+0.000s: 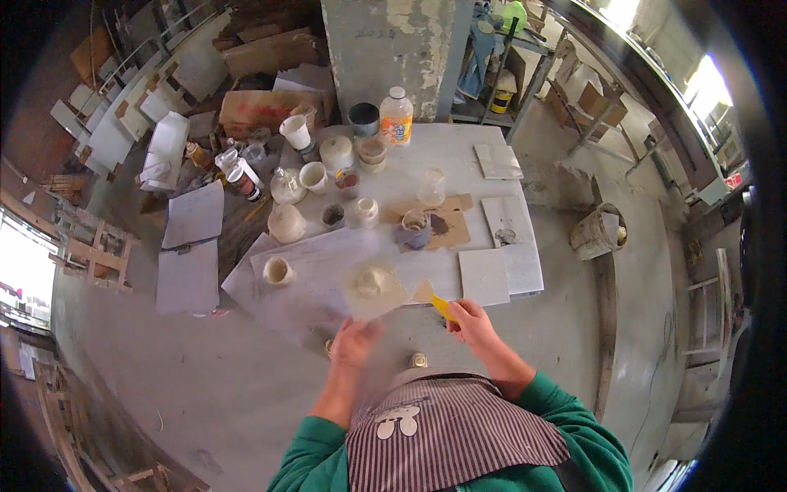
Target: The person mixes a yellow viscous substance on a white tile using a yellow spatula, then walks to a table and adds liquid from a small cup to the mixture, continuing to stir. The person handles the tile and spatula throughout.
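Observation:
My left hand [355,340], blurred by motion, grips the near edge of a pale square board [388,305]. On the board sits a mound of cream-coloured paste [370,281]. My right hand [473,321] is closed around the yellow handle of a putty knife [443,307]. Its blade, coated in pale paste, points toward the board's right edge. Both hands are at the near edge of a white-topped table [316,299]. Beyond the board, a paste-smeared cup [413,230] stands on a stained piece of cardboard [459,217].
Several cups and jars crowd the table's far left, among them a white cup [279,271]. At the back stands a bottle with an orange label [396,117]. Flat tiles [484,276] lie along the right side. A dirty bucket [598,233] stands on the floor to the right.

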The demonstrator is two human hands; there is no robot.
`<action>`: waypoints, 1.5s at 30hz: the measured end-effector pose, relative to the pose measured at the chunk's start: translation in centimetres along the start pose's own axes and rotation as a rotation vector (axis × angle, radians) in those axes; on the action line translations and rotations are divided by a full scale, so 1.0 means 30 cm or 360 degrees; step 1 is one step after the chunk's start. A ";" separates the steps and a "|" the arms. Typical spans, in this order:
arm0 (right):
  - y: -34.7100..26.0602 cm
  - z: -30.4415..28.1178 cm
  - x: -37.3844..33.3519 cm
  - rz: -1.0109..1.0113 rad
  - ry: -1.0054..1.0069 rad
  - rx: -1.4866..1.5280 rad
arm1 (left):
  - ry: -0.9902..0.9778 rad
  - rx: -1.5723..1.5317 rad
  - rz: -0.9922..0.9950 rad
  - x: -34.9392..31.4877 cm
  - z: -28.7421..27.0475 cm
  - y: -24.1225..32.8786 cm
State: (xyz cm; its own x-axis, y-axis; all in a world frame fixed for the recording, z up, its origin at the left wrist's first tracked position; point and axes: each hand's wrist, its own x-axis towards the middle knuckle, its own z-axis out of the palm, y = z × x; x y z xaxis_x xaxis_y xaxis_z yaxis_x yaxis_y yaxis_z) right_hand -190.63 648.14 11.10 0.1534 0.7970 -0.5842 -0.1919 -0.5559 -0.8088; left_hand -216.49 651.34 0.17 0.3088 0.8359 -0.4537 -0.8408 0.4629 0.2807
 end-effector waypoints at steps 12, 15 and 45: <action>0.107 0.023 0.041 0.0249 0.0018 0.0033 | 0.0649 0.1509 -0.0100 -0.001 -0.471 0.029; 0.127 0.041 0.060 0.0239 -0.0081 -0.0144 | 0.0720 0.1487 -0.0150 -0.127 -0.560 0.044; 0.519 -0.366 -0.044 0.0250 -0.0958 -0.1318 | 0.0783 0.2294 -0.0080 -0.461 -0.563 -0.010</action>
State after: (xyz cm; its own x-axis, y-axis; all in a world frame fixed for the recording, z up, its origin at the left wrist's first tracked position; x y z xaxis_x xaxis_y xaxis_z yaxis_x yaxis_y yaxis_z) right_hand -183.18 635.85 -1.46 -0.3696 0.5608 -0.7409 0.5939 -0.4707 -0.6525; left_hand -228.01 634.65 -7.93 -0.0958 0.7676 -0.6338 0.3930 0.6141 0.6844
